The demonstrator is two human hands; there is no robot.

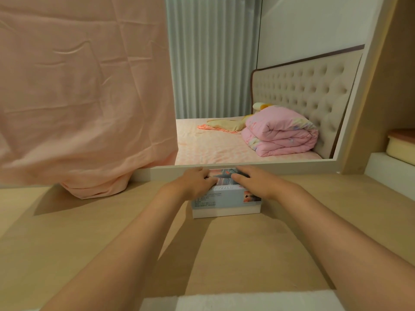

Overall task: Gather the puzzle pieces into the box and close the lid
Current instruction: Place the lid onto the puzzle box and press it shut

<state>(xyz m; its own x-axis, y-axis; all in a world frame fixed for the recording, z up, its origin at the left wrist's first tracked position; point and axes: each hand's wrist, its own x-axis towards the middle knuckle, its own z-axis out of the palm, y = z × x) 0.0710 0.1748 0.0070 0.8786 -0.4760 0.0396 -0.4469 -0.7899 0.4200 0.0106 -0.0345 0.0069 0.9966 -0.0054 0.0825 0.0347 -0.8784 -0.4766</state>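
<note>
Puzzle box [224,212] sits on the table [89,243], close against the mirror [224,86] frame, with its lid [226,197] already on. My left hand [197,181] and right hand [254,182] both lie on top of the lid, fingers pressing down and gripping nothing. I judge I should press evenly at both ends so the lid seats level, then check its edge all round. I count one box, one lid, two hands, and no loose pieces in view.
</note>
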